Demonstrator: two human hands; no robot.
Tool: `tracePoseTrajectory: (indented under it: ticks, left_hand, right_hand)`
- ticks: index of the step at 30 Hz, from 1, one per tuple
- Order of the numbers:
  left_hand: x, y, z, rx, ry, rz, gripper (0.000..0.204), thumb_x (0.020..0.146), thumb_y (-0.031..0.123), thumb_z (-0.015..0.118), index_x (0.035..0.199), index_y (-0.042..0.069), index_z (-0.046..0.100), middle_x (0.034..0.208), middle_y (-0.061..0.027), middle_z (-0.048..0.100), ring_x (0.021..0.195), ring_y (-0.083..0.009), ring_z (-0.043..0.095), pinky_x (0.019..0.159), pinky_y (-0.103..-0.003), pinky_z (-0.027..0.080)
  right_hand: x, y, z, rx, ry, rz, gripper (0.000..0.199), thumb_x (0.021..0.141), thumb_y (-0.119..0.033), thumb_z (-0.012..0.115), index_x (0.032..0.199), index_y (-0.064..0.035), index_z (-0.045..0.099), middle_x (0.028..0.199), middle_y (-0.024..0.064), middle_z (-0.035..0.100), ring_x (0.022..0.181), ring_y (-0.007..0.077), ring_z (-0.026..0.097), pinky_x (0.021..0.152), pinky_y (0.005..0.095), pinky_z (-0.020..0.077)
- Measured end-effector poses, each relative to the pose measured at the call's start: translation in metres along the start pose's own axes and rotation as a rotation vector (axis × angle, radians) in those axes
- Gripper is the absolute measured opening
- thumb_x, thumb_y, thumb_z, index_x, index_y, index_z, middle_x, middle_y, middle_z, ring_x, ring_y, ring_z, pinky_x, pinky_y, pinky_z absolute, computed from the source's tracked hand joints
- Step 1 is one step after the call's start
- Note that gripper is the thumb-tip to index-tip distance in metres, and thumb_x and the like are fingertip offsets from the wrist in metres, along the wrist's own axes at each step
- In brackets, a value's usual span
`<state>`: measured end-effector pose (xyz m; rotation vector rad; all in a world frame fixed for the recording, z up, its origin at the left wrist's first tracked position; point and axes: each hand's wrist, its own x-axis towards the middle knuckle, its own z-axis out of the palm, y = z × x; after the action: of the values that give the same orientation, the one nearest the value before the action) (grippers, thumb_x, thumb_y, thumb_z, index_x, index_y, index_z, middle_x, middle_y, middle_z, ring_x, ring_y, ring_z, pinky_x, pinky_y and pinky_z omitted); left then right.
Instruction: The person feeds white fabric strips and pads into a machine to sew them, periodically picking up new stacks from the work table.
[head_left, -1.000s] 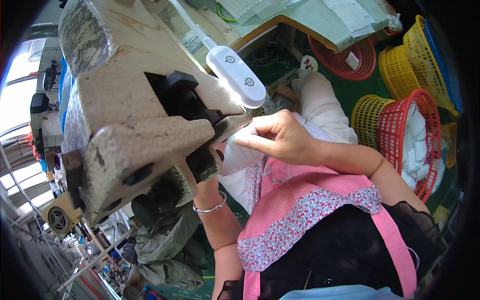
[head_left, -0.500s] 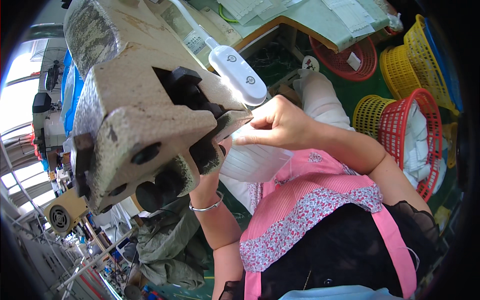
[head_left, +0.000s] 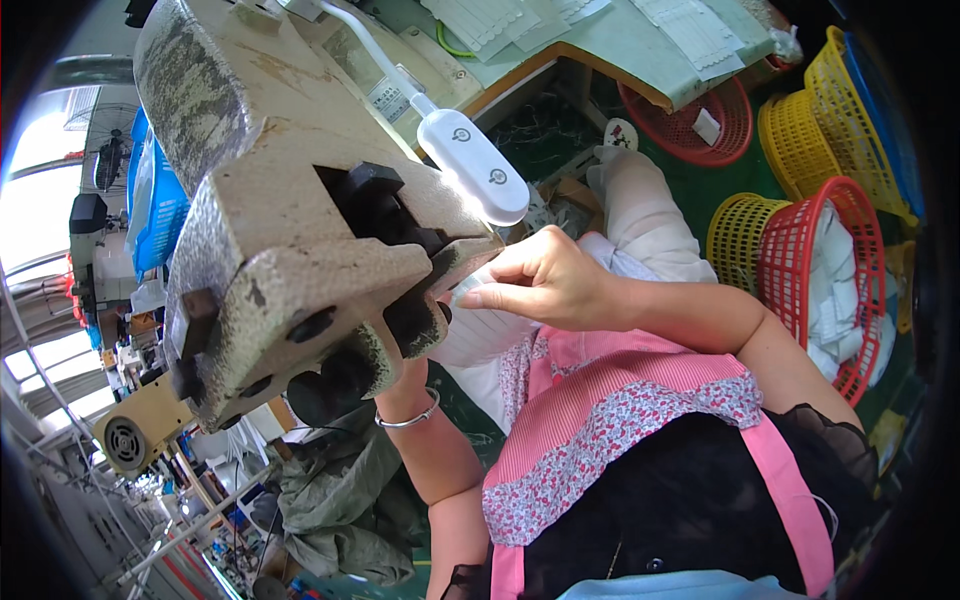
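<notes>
Right hand (head_left: 545, 285): thumb and fingers pinched on the upper edge of a white pleated fabric piece (head_left: 490, 335), just right of the sewing machine head (head_left: 290, 200). Left hand: mostly hidden behind the machine head, can't tell its grip; left forearm (head_left: 445, 460) comes up from the near side, metal bangle (head_left: 420, 415) at the wrist. Fabric sits between machine head and the pink apron (head_left: 600, 410), its left end hidden by the machine.

White lamp (head_left: 475, 165) is lit, hangs above and just beyond the right hand. Far side: pale green surface (head_left: 610, 45) with white pleated strips (head_left: 690, 30) on it. Dark red basket (head_left: 665, 135) below its right end, small white piece inside. Right side: red basket (head_left: 783, 255) with white cloth in it, yellow basket (head_left: 735, 225) against its left. Grey-green cloth (head_left: 345, 500) bundled near left.
</notes>
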<state>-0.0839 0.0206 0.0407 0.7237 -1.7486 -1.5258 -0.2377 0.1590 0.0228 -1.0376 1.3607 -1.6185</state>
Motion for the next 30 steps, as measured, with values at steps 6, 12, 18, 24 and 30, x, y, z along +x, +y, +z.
tracePoseTrajectory:
  ticks: [6,12,18,24,30]
  left_hand:
    - [-0.006,-0.006,-0.011,0.282,-0.132,-0.057,0.013,0.079,-0.002,0.077,0.091,-0.003,0.072,0.091,-0.0065,0.071,0.088,-0.0129,0.065,0.083,-0.026,0.050]
    - [-0.013,0.012,0.025,0.166,-0.086,-0.124,0.013,0.082,0.002,0.077,0.093,-0.005,0.074,0.083,-0.0054,0.069,0.072,-0.0081,0.061,0.069,-0.019,0.046]
    - [-0.020,0.015,0.045,0.089,-0.043,-0.119,0.008,0.087,0.001,0.069,0.086,-0.007,0.071,0.069,0.0022,0.058,0.060,-0.0022,0.046,0.055,-0.019,0.031]
    - [-0.032,0.006,0.060,0.008,0.147,-0.120,0.010,0.087,0.000,0.065,0.081,-0.006,0.070,0.065,0.0041,0.053,0.059,-0.0017,0.042,0.054,-0.019,0.029]
    - [-0.035,-0.002,0.076,-0.099,0.246,-0.056,0.015,0.087,0.004,0.062,0.076,-0.005,0.067,0.064,0.0040,0.052,0.059,-0.0028,0.042,0.056,-0.020,0.031]
  right_hand:
    - [0.016,-0.007,-0.029,-0.109,-0.184,0.023,0.042,0.082,-0.030,0.078,0.063,-0.0008,0.056,0.053,0.0025,0.044,0.052,0.0103,0.037,0.050,0.0306,0.0316]
    - [0.035,-0.025,-0.054,-0.206,-0.314,0.056,0.043,0.076,-0.036,0.082,0.064,-0.0004,0.060,0.054,0.0026,0.050,0.052,0.0111,0.042,0.051,0.0307,0.0352]
    - [0.038,-0.021,-0.062,-0.225,-0.348,0.085,0.041,0.074,-0.037,0.083,0.070,-0.0003,0.066,0.060,0.0027,0.059,0.055,0.0109,0.049,0.052,0.0293,0.0383]
    - [0.016,0.017,-0.117,-0.275,-0.594,0.091,0.037,0.074,-0.033,0.084,0.074,-0.0017,0.066,0.063,0.0004,0.059,0.058,0.0085,0.052,0.053,0.0274,0.0396]
    - [-0.064,0.074,-0.167,0.204,-0.229,0.385,0.021,0.075,-0.019,0.082,0.080,-0.0060,0.066,0.075,0.0006,0.064,0.073,0.0087,0.060,0.064,0.0271,0.0462]
